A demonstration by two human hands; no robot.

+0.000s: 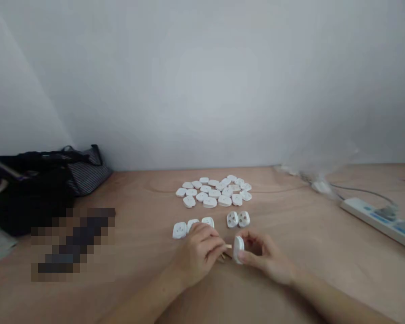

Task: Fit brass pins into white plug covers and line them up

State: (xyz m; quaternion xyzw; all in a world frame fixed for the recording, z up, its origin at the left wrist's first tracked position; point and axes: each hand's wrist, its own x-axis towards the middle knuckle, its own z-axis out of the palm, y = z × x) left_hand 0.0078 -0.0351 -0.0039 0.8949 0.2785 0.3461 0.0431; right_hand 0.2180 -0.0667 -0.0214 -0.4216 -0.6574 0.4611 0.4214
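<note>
My right hand point(265, 257) pinches a small white socket cover point(238, 249) on its edge, just above the wooden table point(138, 270). My left hand point(198, 252) is closed round a thin pale stick point(227, 246) whose tip points at that cover. Behind my left hand three white covers point(180, 230) lie in a row, the nearest partly hidden by my fingers. Two more covers point(238, 219) lie side by side behind my right hand. Farther back is a pile of several white covers point(216, 192).
A black bag point(30, 189) with a striped pouch sits at the left edge against the wall. A blurred-out dark item point(74, 243) lies in front of it. A white power strip point(381, 220) with its cable and a clear plastic bag point(319, 173) are at the right.
</note>
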